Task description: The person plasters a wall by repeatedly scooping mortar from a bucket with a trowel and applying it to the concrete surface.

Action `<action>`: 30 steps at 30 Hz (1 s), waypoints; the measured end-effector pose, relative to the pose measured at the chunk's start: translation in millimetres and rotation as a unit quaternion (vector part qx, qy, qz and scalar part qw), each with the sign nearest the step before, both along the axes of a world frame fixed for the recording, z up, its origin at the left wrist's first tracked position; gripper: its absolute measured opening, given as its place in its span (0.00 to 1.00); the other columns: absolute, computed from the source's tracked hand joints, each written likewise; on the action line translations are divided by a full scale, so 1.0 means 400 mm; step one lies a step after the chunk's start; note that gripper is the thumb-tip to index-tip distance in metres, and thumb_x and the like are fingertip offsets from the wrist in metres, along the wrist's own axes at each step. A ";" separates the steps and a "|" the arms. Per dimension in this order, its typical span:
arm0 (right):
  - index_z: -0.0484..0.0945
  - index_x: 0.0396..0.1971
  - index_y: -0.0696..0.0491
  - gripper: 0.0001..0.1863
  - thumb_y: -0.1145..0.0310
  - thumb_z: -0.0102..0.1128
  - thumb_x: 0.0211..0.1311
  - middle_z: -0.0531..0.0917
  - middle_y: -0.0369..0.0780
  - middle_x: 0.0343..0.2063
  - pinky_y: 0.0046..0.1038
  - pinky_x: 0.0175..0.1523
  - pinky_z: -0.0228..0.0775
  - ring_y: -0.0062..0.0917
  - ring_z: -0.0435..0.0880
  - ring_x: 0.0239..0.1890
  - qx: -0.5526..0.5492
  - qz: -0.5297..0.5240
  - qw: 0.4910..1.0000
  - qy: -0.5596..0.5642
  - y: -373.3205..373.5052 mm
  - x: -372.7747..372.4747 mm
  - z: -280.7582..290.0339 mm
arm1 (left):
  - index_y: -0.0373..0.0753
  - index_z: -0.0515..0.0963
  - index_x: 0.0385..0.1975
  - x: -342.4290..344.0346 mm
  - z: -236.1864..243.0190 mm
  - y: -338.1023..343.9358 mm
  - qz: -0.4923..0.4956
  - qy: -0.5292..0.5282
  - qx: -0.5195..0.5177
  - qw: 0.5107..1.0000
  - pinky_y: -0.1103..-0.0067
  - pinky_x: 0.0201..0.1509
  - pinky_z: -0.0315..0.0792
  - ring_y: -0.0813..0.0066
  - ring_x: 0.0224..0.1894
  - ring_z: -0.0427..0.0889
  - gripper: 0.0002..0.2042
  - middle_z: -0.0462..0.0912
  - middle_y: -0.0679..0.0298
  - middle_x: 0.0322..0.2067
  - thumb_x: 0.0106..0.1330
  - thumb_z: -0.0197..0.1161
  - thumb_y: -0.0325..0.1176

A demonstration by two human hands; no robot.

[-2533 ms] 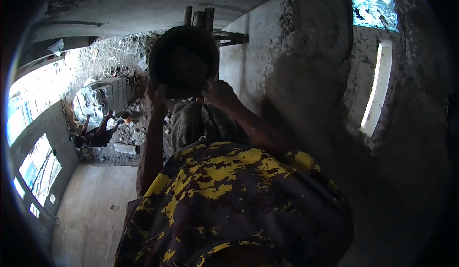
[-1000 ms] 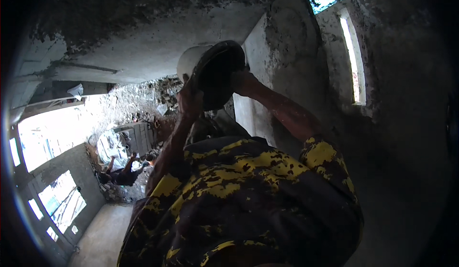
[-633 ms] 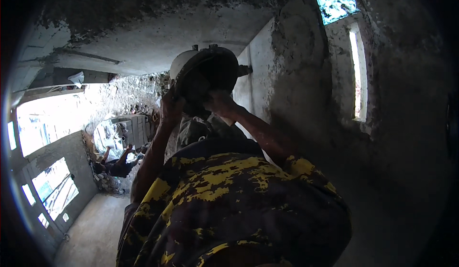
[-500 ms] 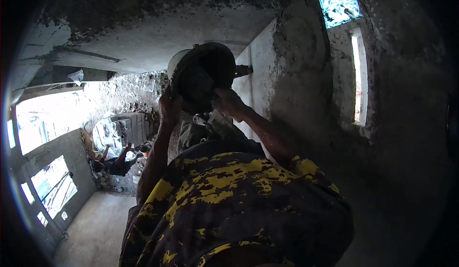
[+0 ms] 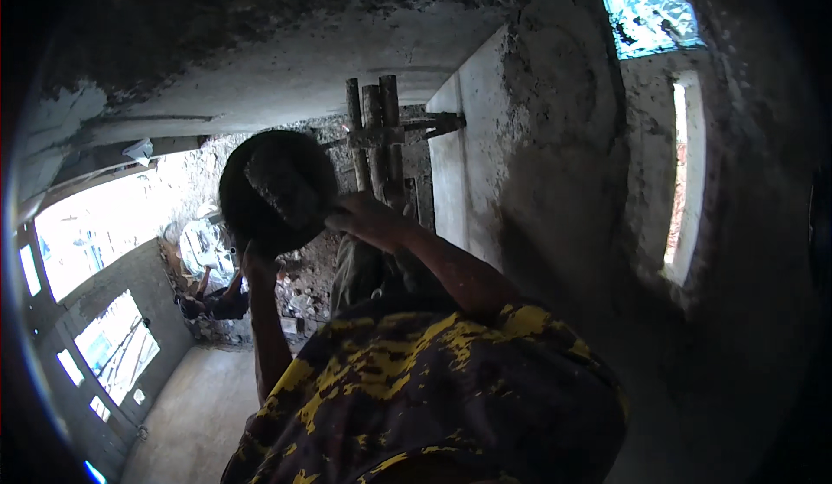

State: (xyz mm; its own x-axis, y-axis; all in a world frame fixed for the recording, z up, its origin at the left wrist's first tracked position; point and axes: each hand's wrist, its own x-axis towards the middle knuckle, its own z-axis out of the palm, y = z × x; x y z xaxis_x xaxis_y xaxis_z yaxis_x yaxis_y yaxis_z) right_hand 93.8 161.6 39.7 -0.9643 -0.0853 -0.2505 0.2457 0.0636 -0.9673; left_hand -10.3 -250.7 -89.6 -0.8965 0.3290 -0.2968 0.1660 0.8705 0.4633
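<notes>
A round dark pan (image 5: 276, 191) is held out in front of me, its inside turned toward me with a grey lump of mortar (image 5: 279, 191) in it. My left hand (image 5: 253, 266) grips the pan's lower rim. My right hand (image 5: 368, 220) holds its right rim, fingers spread along the edge. Both bare forearms rise from my yellow-and-dark patterned shirt (image 5: 416, 389), which fills the lower middle of the view.
Bound wooden poles (image 5: 373, 129) stand behind the pan beside a rough concrete wall (image 5: 555, 163). The wall has a narrow slit opening (image 5: 685, 189) and a glass block (image 5: 646, 7). Another person (image 5: 217, 300) crouches by rubble at far left, near bright window openings (image 5: 113, 345).
The pan showed its pale underside, tilted up to the right, a second ago. It has now come down and left with its inside facing me, and the wooden poles are uncovered.
</notes>
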 end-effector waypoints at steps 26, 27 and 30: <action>0.71 0.34 0.57 0.19 0.56 0.55 0.51 0.79 0.49 0.27 0.37 0.37 0.70 0.41 0.79 0.33 0.309 -0.397 0.846 -0.178 0.458 0.203 -0.529 | 0.38 0.73 0.31 0.125 -0.022 0.421 -0.177 -0.019 0.030 0.984 0.72 0.36 0.70 0.66 0.32 0.76 0.09 0.75 0.61 0.25 0.48 0.61 0.25; 0.71 0.34 0.57 0.19 0.56 0.55 0.51 0.79 0.49 0.27 0.37 0.37 0.70 0.41 0.79 0.33 0.305 -0.396 0.848 -0.178 0.485 0.170 -0.582 | 0.38 0.73 0.31 0.124 -0.014 0.417 -0.176 -0.017 0.026 0.984 0.72 0.36 0.70 0.66 0.32 0.76 0.09 0.75 0.61 0.25 0.48 0.61 0.25; 0.70 0.37 0.58 0.18 0.57 0.52 0.54 0.78 0.51 0.31 0.38 0.39 0.70 0.39 0.79 0.36 0.305 -0.370 0.825 -0.299 0.528 0.110 -0.744 | 0.40 0.73 0.33 0.135 -0.023 0.377 -0.168 -0.084 -0.120 0.975 0.72 0.36 0.71 0.68 0.33 0.76 0.10 0.76 0.65 0.26 0.50 0.59 0.26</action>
State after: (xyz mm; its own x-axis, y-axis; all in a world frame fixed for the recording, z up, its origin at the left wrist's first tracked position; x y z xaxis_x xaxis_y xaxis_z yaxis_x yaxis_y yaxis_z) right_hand 137.6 372.9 -257.7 -0.3843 0.7895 -0.4786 0.8570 0.1123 -0.5029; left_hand 43.8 -99.7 -98.9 -0.6828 0.4982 -0.5344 0.3998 0.8670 0.2974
